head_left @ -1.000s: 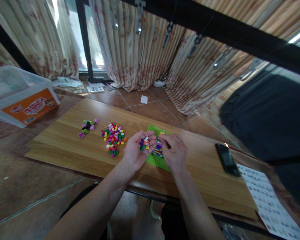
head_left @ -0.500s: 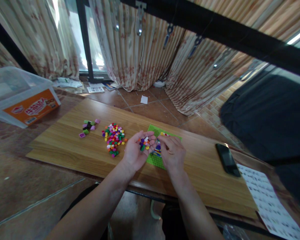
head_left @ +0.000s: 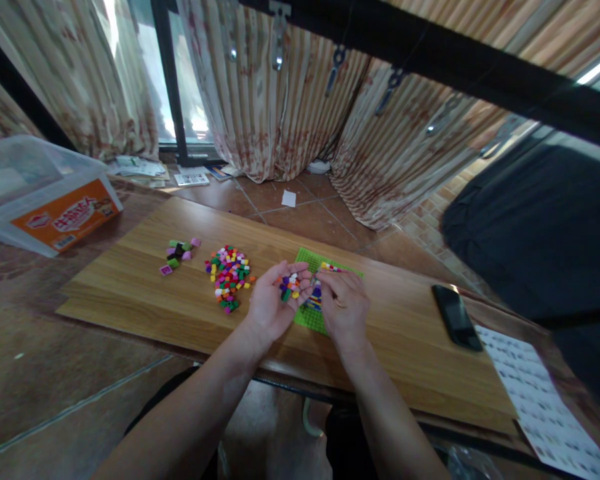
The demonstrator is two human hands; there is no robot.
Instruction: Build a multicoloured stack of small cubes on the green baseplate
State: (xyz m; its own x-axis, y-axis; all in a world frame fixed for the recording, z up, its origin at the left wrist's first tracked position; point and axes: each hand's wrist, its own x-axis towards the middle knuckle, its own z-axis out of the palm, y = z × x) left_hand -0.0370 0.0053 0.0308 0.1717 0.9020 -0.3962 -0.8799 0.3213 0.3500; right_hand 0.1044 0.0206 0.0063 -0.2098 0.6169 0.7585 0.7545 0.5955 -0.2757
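Palm up, my left hand (head_left: 270, 305) cups several small coloured toy bricks (head_left: 291, 285), white, purple, orange, green and yellow among them. Close on its right, my right hand (head_left: 346, 303) is bent over a green studded baseplate (head_left: 307, 321), thumb and fingertips pinched together. Whatever sits in that pinch is too small to make out. Rows of coloured bricks (head_left: 314, 303) are set on the baseplate, partly covered by both hands. Left of my hands, a pile of mixed small bricks (head_left: 230, 272) lies on the wooden board.
Larger pink, green and black bricks (head_left: 179, 250) lie farther left on the wooden board (head_left: 145, 293). A black phone (head_left: 457, 317) and a printed sheet (head_left: 540, 400) are at the right. A clear plastic bin (head_left: 45, 200) with an orange label stands at the far left.
Both hands stay almost in place, the right hand shifting very slightly over the baseplate. The whole view has moved a little; the bricks look unchanged.
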